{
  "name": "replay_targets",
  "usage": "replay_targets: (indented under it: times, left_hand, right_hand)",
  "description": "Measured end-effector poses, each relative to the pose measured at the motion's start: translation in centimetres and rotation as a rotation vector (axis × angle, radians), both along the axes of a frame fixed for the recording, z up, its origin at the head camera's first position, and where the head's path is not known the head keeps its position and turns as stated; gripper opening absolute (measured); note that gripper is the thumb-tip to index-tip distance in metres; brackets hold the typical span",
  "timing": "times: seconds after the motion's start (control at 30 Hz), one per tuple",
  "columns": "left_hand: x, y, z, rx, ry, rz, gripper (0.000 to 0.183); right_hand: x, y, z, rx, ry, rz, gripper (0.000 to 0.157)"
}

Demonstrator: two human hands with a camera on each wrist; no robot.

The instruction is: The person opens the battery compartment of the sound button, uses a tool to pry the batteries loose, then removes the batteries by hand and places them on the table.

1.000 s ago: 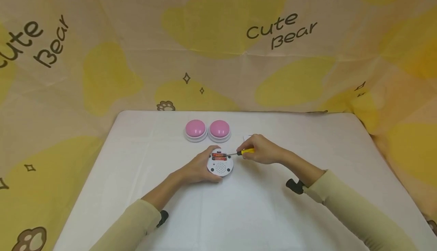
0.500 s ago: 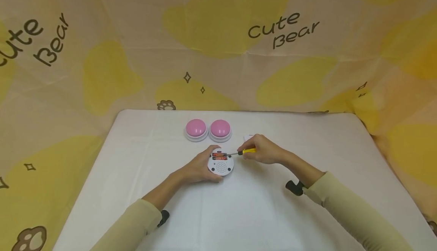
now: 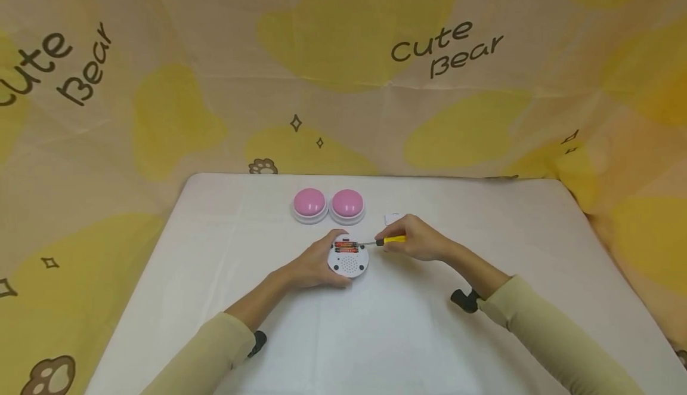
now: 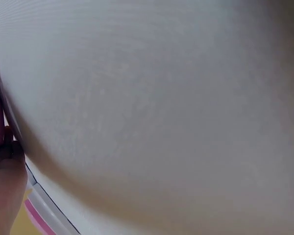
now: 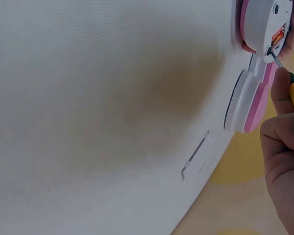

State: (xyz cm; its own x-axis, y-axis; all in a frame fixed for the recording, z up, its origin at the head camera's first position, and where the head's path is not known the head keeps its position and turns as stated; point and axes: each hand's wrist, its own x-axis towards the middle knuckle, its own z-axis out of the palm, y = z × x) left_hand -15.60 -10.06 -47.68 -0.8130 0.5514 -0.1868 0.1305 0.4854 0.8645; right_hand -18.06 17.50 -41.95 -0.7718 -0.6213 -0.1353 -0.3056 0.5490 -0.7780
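Nearest to you, your two pale green sleeves, left (image 3: 201, 350) and right (image 3: 558, 332), reached in from the bottom corners over a white counter (image 3: 370, 341). A small black mount showed at each wrist, left (image 3: 258, 343) and right (image 3: 464, 301).

Farther in, near the middle of the counter, your left hand (image 3: 313, 265) gripped a round white push button (image 3: 350, 264) by its rim, thumb on the near edge and fingers on the far edge. Its underside was turned up toward you, with dark round feet, a patch of small holes and, above the holes, two red batteries (image 3: 346, 247) lying side by side. The right wrist view showed pink on its opposite face.

To its right, your right hand (image 3: 421, 240) pinched a screwdriver (image 3: 394, 239) by its yellow and black handle. The thin shaft pointed left, its tip at the right end of the batteries; whether it touched them you could not tell.

Beyond your hands, two pink-topped buttons, left (image 3: 309, 202) and right (image 3: 347, 203), sat upright side by side. A flat white piece (image 3: 392, 219) lay to their right, partly hidden by your right hand.

Behind the counter hung a beige and yellow cloth (image 3: 333, 37) printed "Cute Bear".
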Motion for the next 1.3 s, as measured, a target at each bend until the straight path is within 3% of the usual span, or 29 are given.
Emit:
replay_targets:
  times: [0.77, 1.3]
  left_hand:
    - [-0.1, -0.1, -0.1, -0.009, 0.001, -0.003, 0.105]
    - [-0.1, -0.3, 0.0, -0.033, 0.007, -0.006, 0.106]
  right_hand:
    - [0.3, 0.7, -2.4, -0.13, -0.034, -0.063, 0.024]
    - [0.7, 0.8, -2.4, -0.152, -0.026, -0.077, 0.025]
